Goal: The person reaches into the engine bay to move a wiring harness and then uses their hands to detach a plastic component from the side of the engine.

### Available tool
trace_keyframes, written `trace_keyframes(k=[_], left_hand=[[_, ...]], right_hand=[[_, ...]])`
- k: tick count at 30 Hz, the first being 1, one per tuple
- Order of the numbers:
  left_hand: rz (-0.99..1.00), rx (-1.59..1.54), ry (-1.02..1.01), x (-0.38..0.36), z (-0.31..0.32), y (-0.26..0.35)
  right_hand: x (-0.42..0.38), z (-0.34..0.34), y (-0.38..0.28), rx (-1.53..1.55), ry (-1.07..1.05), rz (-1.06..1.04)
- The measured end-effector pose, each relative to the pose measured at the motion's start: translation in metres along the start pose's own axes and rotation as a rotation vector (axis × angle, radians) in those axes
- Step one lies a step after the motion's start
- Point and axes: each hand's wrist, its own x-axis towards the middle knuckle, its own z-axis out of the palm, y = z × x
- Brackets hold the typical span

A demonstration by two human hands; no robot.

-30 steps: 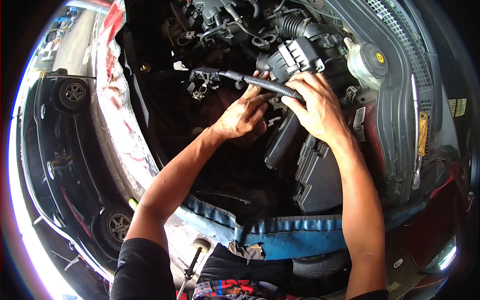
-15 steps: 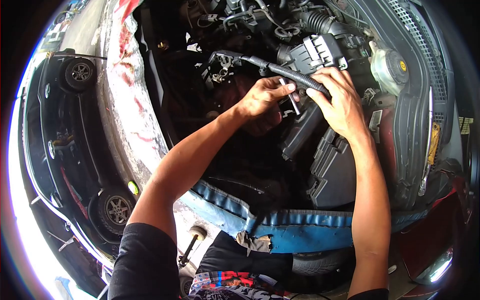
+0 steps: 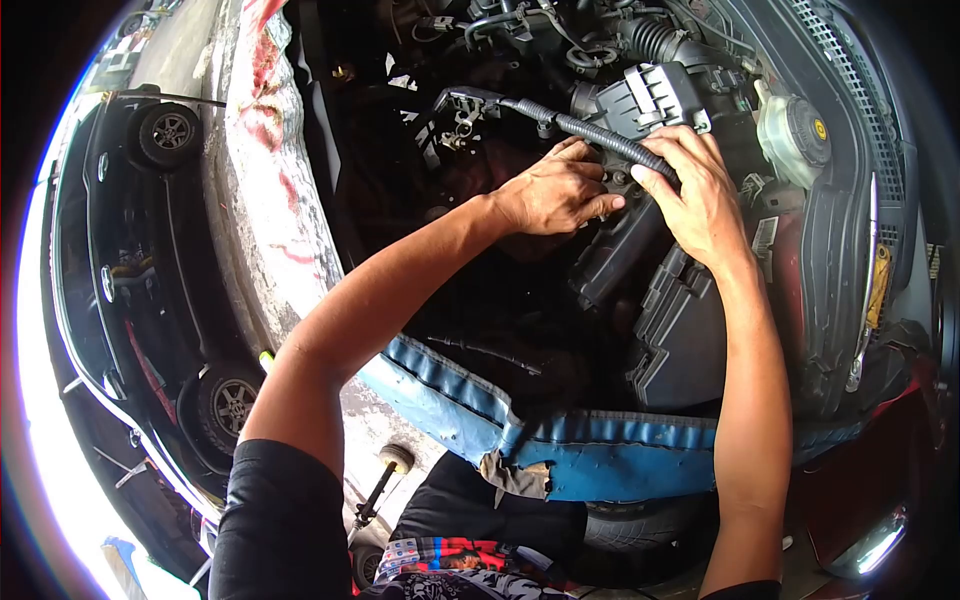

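My right hand [image 3: 700, 195] is closed round one end of a black corrugated cable sleeve [image 3: 590, 132], its thumb and fingers on either side. The sleeve slants up to the left, ending near a metal clamp-like fitting [image 3: 462, 128]. Below the sleeve, my left hand [image 3: 562, 190] has its fingers curled in and its thumb pointing right, close to a small bolt-like part [image 3: 620, 180]. Whatever the left hand grips is hidden by the fingers. Just beyond the right hand sits a black ribbed box [image 3: 650, 98].
A blue padded cover [image 3: 620, 455] drapes the near edge of the engine bay. On the right are a fluid reservoir with a black cap [image 3: 795, 135] and a long metal tool [image 3: 865, 300] along the rim. A black vehicle [image 3: 130, 270] stands at left.
The slim metal rod that showed in my left hand is out of sight, and those fingers have turned and curled lower. My right hand keeps its hold on the sleeve. The view has shifted slightly.
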Motion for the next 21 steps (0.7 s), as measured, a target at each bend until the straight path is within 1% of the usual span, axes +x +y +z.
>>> trace_keyframes(k=[1,2,5,6,9,10,11,13,14,15,17,18,21], left_hand=[[-0.011,-0.034,-0.052,0.0,0.0,-0.004],[0.025,-0.008,0.006,0.001,0.002,-0.006],[-0.269,-0.01,0.334,0.002,0.018,0.014],[-0.277,0.021,0.388,0.001,0.02,0.019],[-0.684,-0.24,0.368,-0.003,0.015,0.038],[-0.737,-0.332,0.277,-0.005,0.015,0.028],[-0.743,-0.408,0.359,-0.006,0.016,0.021],[-0.946,-0.832,0.242,-0.008,0.013,0.008],[-0.658,-0.592,0.165,-0.016,0.026,-0.006],[-0.381,-0.342,0.158,-0.024,0.039,-0.019],[-0.111,0.051,-0.037,-0.02,0.022,-0.018],[-0.238,-0.364,0.078,-0.017,0.017,-0.011],[-0.157,0.039,-0.001,-0.011,-0.006,-0.005]], right_hand=[[0.0,0.0,0.0,-0.003,0.004,-0.002],[0.0,0.001,0.001,-0.007,0.006,-0.005],[-0.001,0.002,0.002,-0.011,0.008,-0.01],[-0.001,0.002,0.002,-0.009,0.011,-0.011],[0.0,0.001,0.003,-0.004,0.002,-0.003],[-0.001,0.001,0.003,-0.005,0.003,-0.005],[-0.001,0.001,0.002,-0.005,0.007,-0.005],[0.0,0.001,0.002,-0.009,0.01,-0.008],[0.0,0.001,0.002,-0.011,0.008,-0.008],[0.0,0.001,0.002,-0.014,0.004,-0.009],[0.0,0.0,0.003,-0.009,0.0,-0.001],[0.0,0.0,0.002,-0.005,-0.003,0.003],[0.0,0.001,0.003,-0.015,-0.001,0.003]])
